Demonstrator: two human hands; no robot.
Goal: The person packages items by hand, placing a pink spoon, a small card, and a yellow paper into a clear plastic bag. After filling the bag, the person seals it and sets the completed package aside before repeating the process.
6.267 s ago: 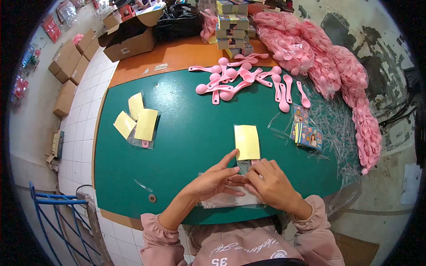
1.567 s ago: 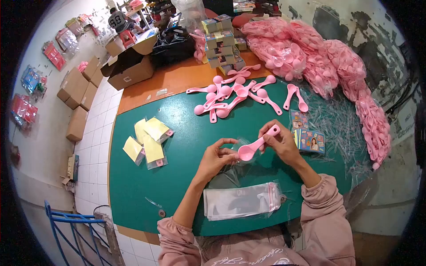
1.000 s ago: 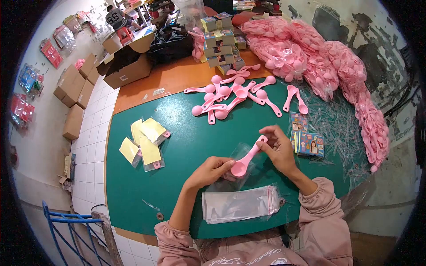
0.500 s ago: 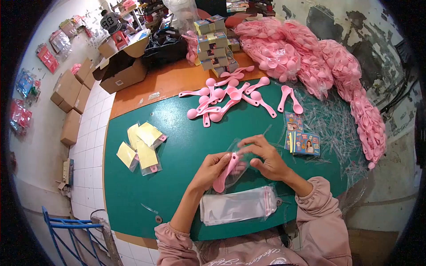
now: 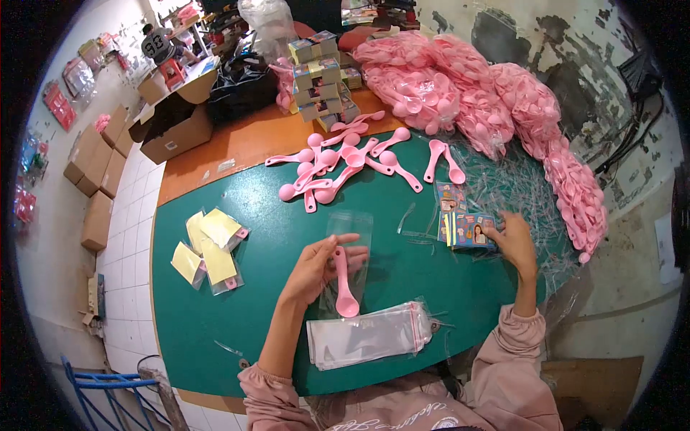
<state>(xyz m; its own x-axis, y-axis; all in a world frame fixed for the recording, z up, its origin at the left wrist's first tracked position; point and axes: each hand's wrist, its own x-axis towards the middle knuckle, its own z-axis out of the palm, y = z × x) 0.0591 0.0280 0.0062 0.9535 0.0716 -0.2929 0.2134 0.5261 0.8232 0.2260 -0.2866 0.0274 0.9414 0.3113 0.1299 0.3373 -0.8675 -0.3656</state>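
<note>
My left hand [image 5: 314, 267] holds a clear plastic bag [image 5: 358, 233] with a pink spoon [image 5: 343, 284] in it, the fingers behind and the thumb near the spoon's handle end. At the right, my right hand [image 5: 514, 241] has its thumb and fingers on the edge of the small stack of printed cards [image 5: 474, 231]. A pile of clear bags [image 5: 366, 336] lies flat below the held spoon. Beyond my hands is a loose heap of pink spoons [image 5: 352, 156]. Several packed bags with yellow cards [image 5: 218, 262] lie at the left.
Large bags of pink spoons [image 5: 460, 93] line the back right, beside scattered clear plastic strips [image 5: 503, 179]. Bundled card stacks [image 5: 316, 79], a black bag [image 5: 248, 86] and an open carton [image 5: 172, 133] stand at the back. A person [image 5: 159, 47] sits far off.
My right hand has moved away from the bag to the printed cards at the right. My left hand still holds the bag and spoon. The whole view has shifted slightly.
</note>
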